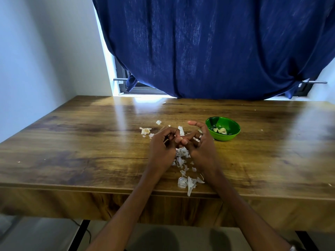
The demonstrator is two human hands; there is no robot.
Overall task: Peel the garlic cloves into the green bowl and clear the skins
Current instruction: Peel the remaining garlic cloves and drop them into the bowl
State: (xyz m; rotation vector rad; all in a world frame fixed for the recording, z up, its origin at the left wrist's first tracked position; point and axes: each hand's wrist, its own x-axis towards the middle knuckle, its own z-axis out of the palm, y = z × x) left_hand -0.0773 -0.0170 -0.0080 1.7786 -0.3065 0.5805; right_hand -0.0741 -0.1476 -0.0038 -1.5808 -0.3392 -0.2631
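Head view: left hand (pixel 161 142) and right hand (pixel 198 142) together, pinching one garlic clove (pixel 180 138) above the skins (pixel 183 160) on the table (pixel 72 142); green bowl (pixel 222 128) just right, holding peeled cloves (pixel 220 130).

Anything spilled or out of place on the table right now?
Garlic skins litter the wooden table under and around both hands, and one pile sits at the near edge, a strip hanging over it. A few flecks lie far off. The green bowl stands upright, peeled cloves inside.

Both hands' fingers (pixel 178 140) pinch a garlic clove (pixel 181 138) above scattered skins (pixel 183 156).
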